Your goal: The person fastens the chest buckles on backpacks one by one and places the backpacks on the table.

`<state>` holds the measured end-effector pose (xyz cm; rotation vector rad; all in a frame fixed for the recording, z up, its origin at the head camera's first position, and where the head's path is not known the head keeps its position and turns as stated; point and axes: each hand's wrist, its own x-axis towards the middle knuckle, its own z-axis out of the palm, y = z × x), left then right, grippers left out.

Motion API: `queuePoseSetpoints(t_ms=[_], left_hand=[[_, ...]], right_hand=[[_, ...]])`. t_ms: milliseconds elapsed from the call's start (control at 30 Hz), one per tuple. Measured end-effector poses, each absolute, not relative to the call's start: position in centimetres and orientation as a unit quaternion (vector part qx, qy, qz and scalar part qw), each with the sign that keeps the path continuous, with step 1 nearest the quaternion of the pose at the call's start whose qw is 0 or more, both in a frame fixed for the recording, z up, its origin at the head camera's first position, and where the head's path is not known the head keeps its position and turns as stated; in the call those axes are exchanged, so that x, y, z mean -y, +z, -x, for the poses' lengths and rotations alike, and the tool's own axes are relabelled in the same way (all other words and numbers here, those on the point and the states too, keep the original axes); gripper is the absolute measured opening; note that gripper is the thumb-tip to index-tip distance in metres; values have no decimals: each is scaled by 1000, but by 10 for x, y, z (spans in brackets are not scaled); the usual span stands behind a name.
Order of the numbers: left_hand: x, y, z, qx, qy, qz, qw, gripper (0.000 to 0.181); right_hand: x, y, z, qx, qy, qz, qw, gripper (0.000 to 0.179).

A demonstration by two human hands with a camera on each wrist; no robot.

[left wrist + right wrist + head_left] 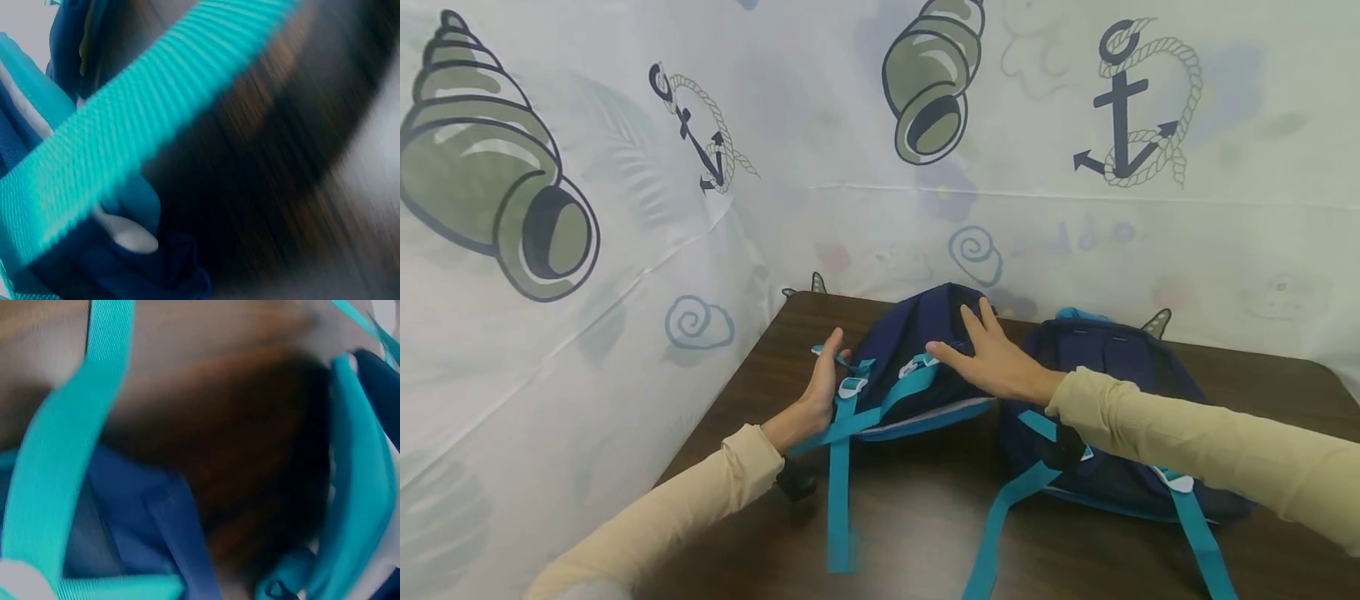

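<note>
A navy backpack with teal straps and a light-blue lower edge lies tilted on the dark wooden table. My left hand is against its left side, thumb up, with some fingers hidden. Over its right side my right hand lies with spread fingers. A teal strap hangs from the bag toward the table's front. Close up in the left wrist view, a teal strap crosses the picture. In the right wrist view, the bag's teal edge shows at the right. Neither wrist view shows fingers.
A second navy backpack lies to the right, partly behind my right forearm. Its teal straps trail toward the front of the table. Behind and to the left hangs a white cloth printed with shells and anchors.
</note>
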<state>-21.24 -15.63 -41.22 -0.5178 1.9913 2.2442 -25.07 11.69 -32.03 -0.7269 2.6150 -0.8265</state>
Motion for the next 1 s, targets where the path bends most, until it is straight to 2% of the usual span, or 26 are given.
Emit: queuePoseSetpoints(t_ms=[100, 233, 433, 533, 633, 767, 833, 900, 1000], left_hand=[[165, -411, 213, -678, 714, 165, 50, 98], [172, -409, 213, -724, 676, 133, 28, 88], [172, -415, 210, -793, 602, 94, 1, 77], [173, -419, 206, -831, 550, 79, -11, 75], [179, -420, 202, -855, 513, 63, -44, 69], [185, -408, 207, -814, 566, 20, -128, 53], [186, -399, 212, -777, 608, -12, -161, 50], [184, -393, 216, -757, 629, -31, -173, 52], [177, -390, 218, -787, 591, -43, -171, 59]], right_hand=[[-113, -335, 245, -903, -320, 247, 147, 103], [-110, -356, 239, -898, -336, 243, 148, 101], [-110, -394, 226, -888, -346, 233, 194, 101], [-113, -405, 223, -888, -342, 236, 199, 98], [-116, -409, 226, -902, -314, 254, 151, 90], [-109, -406, 239, -905, -254, 341, 21, 69], [-99, -403, 248, -889, -230, 395, -19, 56], [-86, -403, 257, -874, -207, 438, -24, 47], [-69, -408, 264, -872, -163, 462, 4, 39]])
